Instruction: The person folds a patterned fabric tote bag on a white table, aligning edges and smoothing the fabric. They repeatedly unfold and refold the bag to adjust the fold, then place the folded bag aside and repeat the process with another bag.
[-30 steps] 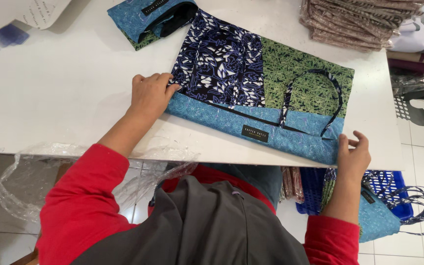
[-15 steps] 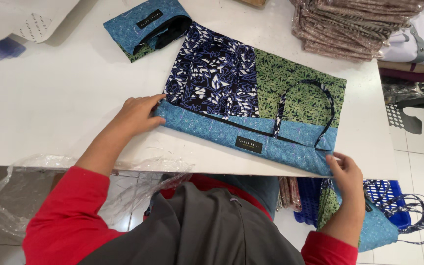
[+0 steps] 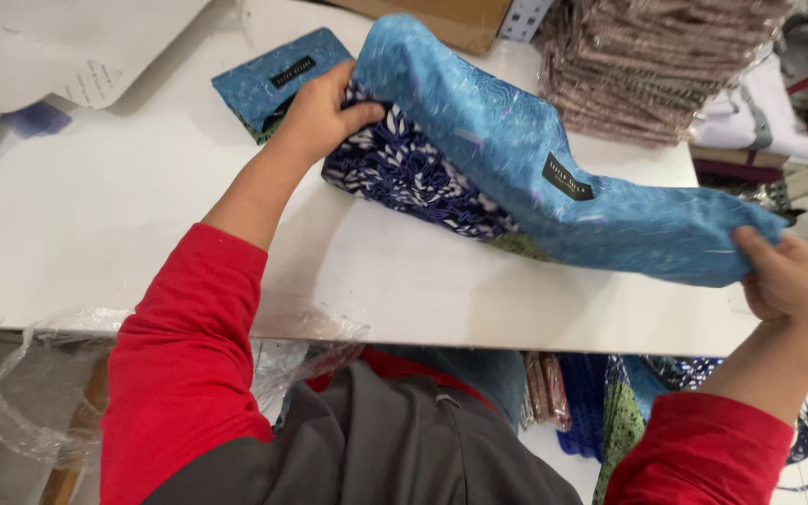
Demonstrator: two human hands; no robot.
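Observation:
A patterned fabric bag [image 3: 516, 159] with a light blue band, a navy leaf-print panel and a small black label lies on the white table [image 3: 95, 215]. Its blue lower edge is lifted off the table and folded up over the rest. My left hand [image 3: 315, 112] grips the bag's left corner, above the navy panel. My right hand [image 3: 783, 276] pinches the right corner of the blue band, past the table's front right edge. Both arms wear red sleeves.
A second folded blue bag [image 3: 273, 79] lies at the back left of the table. A stack of wrapped brown packs [image 3: 647, 56] stands at the back right, beside a cardboard box [image 3: 432, 14]. Clear plastic wrap [image 3: 39, 393] hangs below the table's front edge.
Both hands have lifted the bag's blue bottom edge from the table and swung it up and away over the patterned panels; the camera has moved closer.

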